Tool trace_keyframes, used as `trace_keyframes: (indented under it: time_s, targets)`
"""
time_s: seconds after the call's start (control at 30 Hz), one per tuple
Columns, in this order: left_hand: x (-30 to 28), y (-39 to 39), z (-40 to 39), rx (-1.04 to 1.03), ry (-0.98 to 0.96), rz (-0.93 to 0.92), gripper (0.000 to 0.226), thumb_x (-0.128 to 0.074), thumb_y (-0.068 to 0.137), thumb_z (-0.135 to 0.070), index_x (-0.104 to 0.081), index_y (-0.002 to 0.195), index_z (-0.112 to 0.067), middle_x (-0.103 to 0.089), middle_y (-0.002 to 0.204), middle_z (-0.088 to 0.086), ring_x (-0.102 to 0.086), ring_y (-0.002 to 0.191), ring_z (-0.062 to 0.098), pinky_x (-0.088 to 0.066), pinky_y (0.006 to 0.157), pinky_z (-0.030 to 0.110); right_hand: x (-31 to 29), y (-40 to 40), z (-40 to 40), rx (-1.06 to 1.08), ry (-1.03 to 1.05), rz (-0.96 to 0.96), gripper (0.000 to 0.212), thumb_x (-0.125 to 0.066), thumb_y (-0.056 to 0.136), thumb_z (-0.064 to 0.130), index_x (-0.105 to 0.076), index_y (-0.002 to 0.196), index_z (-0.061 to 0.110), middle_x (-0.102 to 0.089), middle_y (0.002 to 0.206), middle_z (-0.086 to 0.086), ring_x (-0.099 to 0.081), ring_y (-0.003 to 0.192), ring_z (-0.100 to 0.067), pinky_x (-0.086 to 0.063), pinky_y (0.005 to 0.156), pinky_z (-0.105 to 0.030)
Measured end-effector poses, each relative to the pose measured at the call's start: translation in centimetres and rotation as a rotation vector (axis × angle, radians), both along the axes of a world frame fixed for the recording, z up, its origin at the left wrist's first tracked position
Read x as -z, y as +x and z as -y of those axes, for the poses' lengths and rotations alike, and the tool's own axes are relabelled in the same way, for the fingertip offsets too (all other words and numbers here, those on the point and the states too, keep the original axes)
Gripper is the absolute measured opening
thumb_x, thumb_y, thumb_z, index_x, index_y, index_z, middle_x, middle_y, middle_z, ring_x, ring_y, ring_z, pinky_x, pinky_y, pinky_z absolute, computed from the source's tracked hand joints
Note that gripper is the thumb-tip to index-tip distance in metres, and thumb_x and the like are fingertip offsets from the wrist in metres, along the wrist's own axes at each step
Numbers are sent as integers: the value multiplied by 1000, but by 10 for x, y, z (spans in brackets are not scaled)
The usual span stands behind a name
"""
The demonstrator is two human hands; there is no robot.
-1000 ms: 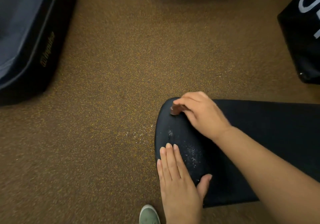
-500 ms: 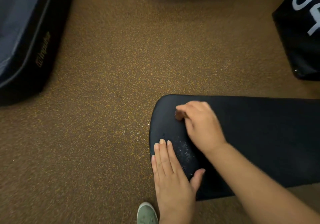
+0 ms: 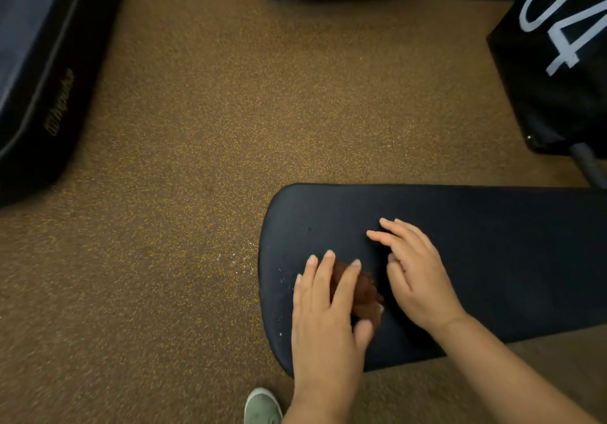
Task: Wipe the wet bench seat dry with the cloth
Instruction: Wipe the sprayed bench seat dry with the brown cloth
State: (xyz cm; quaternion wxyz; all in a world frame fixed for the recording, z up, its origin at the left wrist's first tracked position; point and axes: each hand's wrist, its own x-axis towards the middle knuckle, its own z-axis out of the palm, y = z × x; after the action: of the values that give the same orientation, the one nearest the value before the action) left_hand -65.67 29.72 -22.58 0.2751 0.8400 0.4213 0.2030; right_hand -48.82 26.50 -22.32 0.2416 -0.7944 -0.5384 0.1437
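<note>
At nine to eleven o'clock lies one large dark padded mat [image 3: 39, 72] with rounded edges and a faint gold script logo on its side wall. The floor [image 3: 203, 148] is one stretch of coarse brown rubber flecked with yellow, and a few pale droplets sit on it just left of the seat's end. At six o'clock, one grey-green shoe toe [image 3: 261, 407] pokes in. One black, smooth, matte bench seat [image 3: 476, 259], the counter here, runs from centre out toward three o'clock, its left end rounded and dotted with a few small specks of water. Two hands are on it. The left hand [image 3: 325, 308] lies with straight, spread fingers pressing down on one small, fuzzy, rust-brown cloth [image 3: 363, 294], which sits bunched on the seat near its rounded end, showing between the fingers and beside the thumb. Just to its right, the right hand [image 3: 415, 276] has relaxed, extended fingers holding nothing, fingertips at the seat's surface. At one o'clock stands one black box-like thing [image 3: 558, 62] with large white outlined figures, a grey tube [image 3: 588, 164] below it.
</note>
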Motion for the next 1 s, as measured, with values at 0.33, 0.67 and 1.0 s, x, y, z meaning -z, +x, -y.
trace_keyframes:
  time_s: [0.33,0.67,1.0]
  targets:
    - [10,-5,-73,99,166,-21,46,-39,76,-12,-66,113,-15,-60,124,8,-48,122,31,-40,103,36,12,-8,5,46,-16,113,41,-37,93,28,-56,129,25,-45,143,5,-30,139,-14,-20,111,-25]
    - [3,-32,-50,168,65,33,40,-50,79,-9,-66,115,-20,-61,125,-1,-48,123,17,-33,106,25,14,-8,6,49,3,100,40,-39,92,27,-57,128,26,-46,142,6,-32,138,-14,-33,110,-38]
    - [7,-22,-73,-160,-51,32,64,-64,63,19,-65,116,-18,-59,128,-1,-46,125,14,-24,110,17,16,-9,6,58,29,112,41,-38,92,28,-59,127,24,-48,141,5,-34,137,-15,-35,108,-39]
